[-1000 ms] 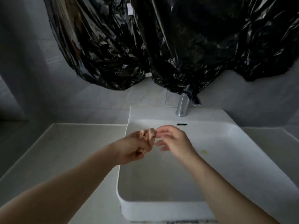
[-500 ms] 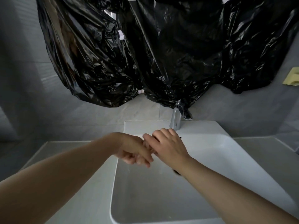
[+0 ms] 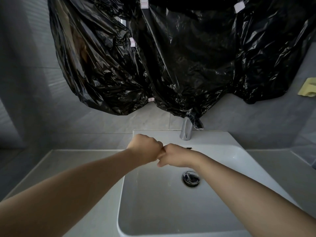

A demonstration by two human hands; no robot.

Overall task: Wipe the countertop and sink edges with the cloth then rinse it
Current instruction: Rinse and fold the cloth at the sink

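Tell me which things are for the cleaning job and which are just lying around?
For the job: left hand, right hand (both fists, probably squeezing the hidden cloth), sink, tap, countertop.
Just lying about: black plastic sheet, white labels, yellow thing on wall.

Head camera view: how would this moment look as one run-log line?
left hand: fisted | right hand: fisted, knuckles touching left | over sink | cloth: unseen, probably inside fists
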